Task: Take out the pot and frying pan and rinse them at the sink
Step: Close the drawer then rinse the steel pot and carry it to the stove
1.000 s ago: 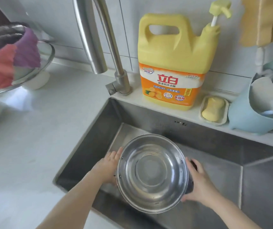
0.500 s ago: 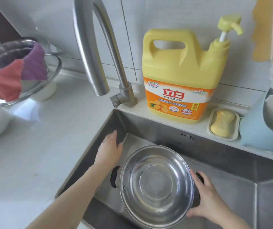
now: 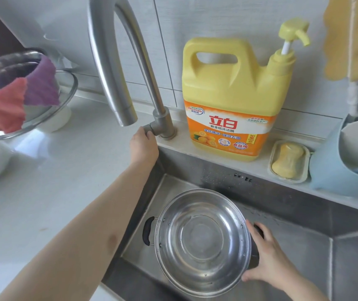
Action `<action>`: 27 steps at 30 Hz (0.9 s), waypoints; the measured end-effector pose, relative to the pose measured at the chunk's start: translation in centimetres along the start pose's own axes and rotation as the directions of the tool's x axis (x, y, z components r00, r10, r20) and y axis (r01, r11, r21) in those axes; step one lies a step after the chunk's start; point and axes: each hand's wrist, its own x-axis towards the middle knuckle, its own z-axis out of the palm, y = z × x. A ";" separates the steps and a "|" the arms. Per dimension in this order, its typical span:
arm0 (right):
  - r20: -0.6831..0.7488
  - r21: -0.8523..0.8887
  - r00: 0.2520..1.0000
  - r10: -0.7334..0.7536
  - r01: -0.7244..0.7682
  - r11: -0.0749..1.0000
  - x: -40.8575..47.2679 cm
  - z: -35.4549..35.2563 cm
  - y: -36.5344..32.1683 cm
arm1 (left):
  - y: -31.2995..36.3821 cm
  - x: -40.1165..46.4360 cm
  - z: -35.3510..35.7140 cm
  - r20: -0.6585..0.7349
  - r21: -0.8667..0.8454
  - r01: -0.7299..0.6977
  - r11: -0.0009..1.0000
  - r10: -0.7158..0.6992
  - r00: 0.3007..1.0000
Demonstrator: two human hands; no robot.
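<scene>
A shiny steel pot (image 3: 201, 241) with black side handles sits tilted in the steel sink (image 3: 303, 216), its inside facing me. My right hand (image 3: 267, 257) grips the pot's right handle and rim. The pot's left handle is free. My left hand (image 3: 143, 144) has its fingers round the small lever at the base of the tall curved faucet (image 3: 113, 68). No water runs from the spout. No frying pan is in view.
A big yellow dish-soap jug (image 3: 230, 98) with a pump stands behind the sink. Beside it are a soap bar in a dish (image 3: 288, 161) and a blue basket (image 3: 334, 170). Left on the white counter (image 3: 43, 181) are steel bowls with cloths (image 3: 17, 101).
My left hand let go of the pot's left handle and moved up to the faucet lever. The right hand keeps holding the pot in the sink.
</scene>
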 end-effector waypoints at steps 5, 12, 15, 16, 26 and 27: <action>-0.002 0.007 1.000 -0.002 0.002 1.000 0.1 0.0 0.1 | -0.7 0.6 -0.1 0.016 -0.010 -0.016 1.000 0.016 1.000; -0.003 -0.006 1.000 -0.013 0.013 1.000 0.3 0.0 0.0 | -1.3 1.2 -0.8 0.131 -0.270 0.102 0.957 -0.069 0.989; 0.002 -0.010 1.000 -0.016 0.016 1.000 0.4 -0.1 0.0 | -1.8 1.3 -0.7 0.093 -0.196 0.041 0.980 -0.023 0.995; 0.002 -0.013 1.000 -0.018 0.018 1.000 0.4 -0.1 0.0 | -2.1 1.1 -0.7 0.091 -0.160 0.010 0.987 0.005 0.996; 0.000 0.016 0.999 -0.048 0.048 0.999 0.6 0.1 0.8 | -13.6 -8.4 0.3 0.629 0.227 -0.132 0.965 -0.042 0.776; 0.003 0.029 0.999 -0.048 0.047 0.998 0.7 0.2 0.8 | -15.6 -8.9 0.4 0.706 0.308 -0.201 0.930 -0.082 0.703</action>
